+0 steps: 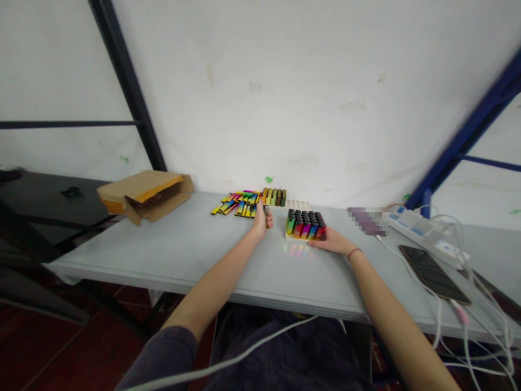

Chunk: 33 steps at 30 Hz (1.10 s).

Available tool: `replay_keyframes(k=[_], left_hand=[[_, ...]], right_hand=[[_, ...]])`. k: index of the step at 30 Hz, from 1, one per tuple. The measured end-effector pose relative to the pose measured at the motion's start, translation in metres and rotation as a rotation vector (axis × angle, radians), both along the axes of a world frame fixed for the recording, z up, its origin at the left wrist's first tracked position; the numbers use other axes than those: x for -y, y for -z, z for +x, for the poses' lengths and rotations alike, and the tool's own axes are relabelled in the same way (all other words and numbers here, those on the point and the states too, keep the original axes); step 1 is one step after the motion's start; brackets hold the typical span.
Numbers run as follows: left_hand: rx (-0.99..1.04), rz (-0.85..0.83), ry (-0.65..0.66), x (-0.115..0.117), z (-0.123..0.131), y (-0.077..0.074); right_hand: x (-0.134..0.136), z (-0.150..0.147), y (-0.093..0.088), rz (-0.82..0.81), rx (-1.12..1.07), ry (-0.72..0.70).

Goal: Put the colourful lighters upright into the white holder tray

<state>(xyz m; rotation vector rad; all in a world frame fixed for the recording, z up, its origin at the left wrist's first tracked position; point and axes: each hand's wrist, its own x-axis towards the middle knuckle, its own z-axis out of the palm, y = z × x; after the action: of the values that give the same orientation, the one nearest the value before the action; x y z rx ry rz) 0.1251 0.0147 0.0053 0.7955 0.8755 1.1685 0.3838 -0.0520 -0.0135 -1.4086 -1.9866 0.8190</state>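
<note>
My left hand (261, 218) is closed around a lighter (267, 215), whose upper end shows between the fingers. To its right, a white tray (290, 237) holds rows of upright multicoloured lighters (306, 224) with black tops. My right hand (330, 241) grips that tray at its right front corner, thumb along the front. Loose shiny lighters (236, 203) lie in a pile left of and behind my left hand. Behind both hands stands a block of upright yellow-green lighters (274, 196), and beside it a white slotted tray (298, 205).
An open cardboard box (146, 193) lies on its side at the table's left. On the right are a dark phone (433, 272), a blurred-out purple item (368, 221), a white power strip (427, 234) and tangled white cables. A wall closes off the back of the grey table (179, 244).
</note>
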Motion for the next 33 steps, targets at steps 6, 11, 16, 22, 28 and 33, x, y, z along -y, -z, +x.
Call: replay_keyframes(k=[6, 11, 16, 22, 28, 33], left_hand=[[-0.059, -0.036, -0.098, -0.002, 0.005, 0.001], [-0.059, -0.005, -0.185, -0.001, 0.008, 0.005], [-0.031, 0.003, -0.191, -0.002, 0.007, 0.007], [-0.034, -0.036, -0.163, -0.003, 0.004, 0.004], [-0.045, -0.031, -0.123, 0.000, 0.006, 0.002], [-0.018, -0.035, -0.160, -0.002, 0.007, 0.004]], right_hand=[[0.000, 0.001, -0.002, 0.003, 0.046, 0.006], [0.001, 0.000, -0.002, 0.027, 0.044, 0.001], [0.000, -0.001, 0.000, 0.034, -0.012, -0.009], [0.001, 0.000, 0.000, -0.001, 0.012, 0.029], [-0.003, 0.002, 0.004, 0.044, 0.007, 0.028], [-0.008, 0.004, 0.011, 0.138, -0.022, 0.042]])
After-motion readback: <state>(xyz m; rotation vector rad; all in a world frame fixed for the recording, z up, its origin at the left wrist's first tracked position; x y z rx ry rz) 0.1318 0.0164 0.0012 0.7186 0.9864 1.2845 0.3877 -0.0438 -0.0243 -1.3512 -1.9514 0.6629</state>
